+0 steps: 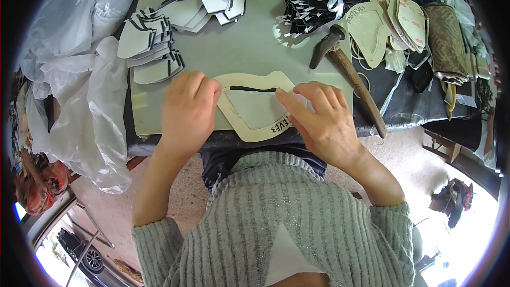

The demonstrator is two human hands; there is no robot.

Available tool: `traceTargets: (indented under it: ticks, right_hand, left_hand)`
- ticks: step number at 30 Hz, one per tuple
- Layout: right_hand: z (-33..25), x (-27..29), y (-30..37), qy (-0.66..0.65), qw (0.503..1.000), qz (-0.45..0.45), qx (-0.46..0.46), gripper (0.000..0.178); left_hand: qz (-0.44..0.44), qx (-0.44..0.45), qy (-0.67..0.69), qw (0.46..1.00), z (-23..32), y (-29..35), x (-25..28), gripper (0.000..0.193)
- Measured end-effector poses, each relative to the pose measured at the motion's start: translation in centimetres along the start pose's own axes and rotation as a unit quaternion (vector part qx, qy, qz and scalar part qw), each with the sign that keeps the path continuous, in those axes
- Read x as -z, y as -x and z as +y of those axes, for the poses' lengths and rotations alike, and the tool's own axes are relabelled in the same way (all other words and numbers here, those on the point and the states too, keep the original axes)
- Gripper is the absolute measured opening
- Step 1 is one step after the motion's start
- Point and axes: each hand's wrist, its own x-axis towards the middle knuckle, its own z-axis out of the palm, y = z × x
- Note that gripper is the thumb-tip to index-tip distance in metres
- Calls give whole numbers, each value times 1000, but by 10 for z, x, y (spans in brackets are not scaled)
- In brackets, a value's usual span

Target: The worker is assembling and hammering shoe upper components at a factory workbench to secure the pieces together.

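On the cream template [249, 80], a dark strip [252, 89] is touched by the spread right hand [325, 119], the left hand [191, 105] pinched together alongside.

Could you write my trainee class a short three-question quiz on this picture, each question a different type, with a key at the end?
1. Multiple choice: Which tool lies to the right of the cream frame?
A) scissors
B) hammer
C) brush

2. True or false: The left hand rests on the tied black bundle.

3. Fill in the colour: A ____ strip runs along the far edge of the frame's opening, its right end beside the right hand.

Key:
1. B
2. False; the left hand is at the frame's left side.
3. black
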Motion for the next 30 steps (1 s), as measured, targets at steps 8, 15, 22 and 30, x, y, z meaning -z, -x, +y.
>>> traceTargets:
  ticks: [8,15,22,30]
  right_hand:
    - [3,-13,4,39,999,-23,3,50]
    - [4,-15,5,44,999,-12,3,49]
    - [2,-15,6,61,998,-11,1,48]
    - [3,-17,7,66,998,5,7,42]
  left_hand:
    - [8,90,178,980,8,-4,14,8]
    - [14,44,100,994,5,-4,18,11]
    - [-24,-42,-126,991,15,-7,-2,11]
    - [-96,43,268,958,42,-2,14,10]
